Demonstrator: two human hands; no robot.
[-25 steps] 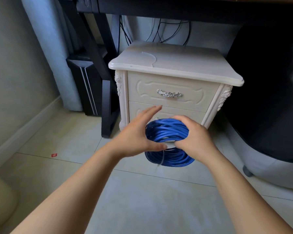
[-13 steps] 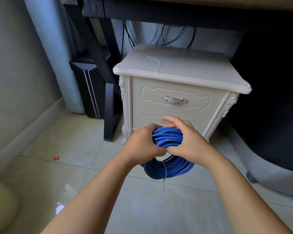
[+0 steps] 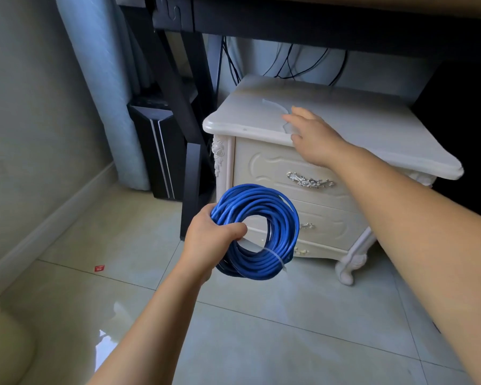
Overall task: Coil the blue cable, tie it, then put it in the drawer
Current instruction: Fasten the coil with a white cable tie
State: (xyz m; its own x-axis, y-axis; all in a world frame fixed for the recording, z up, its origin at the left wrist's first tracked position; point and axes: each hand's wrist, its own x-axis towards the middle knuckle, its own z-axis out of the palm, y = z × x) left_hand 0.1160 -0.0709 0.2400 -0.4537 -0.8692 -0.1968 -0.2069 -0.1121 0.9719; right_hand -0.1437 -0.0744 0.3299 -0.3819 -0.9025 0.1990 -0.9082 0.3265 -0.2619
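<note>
now blue cable (image 3: 257,232) in left hand (image 3: 210,240)

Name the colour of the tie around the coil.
White; the tie bands the blue cable, clearest in the head view.

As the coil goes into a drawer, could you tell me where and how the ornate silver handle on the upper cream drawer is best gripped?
Probably the middle of the ornate silver handle, from straight in front: it lies level across the upper cream drawer, so a centred pull should stay even. The right hand is open; the left hand holds the blue cable coil.
</note>
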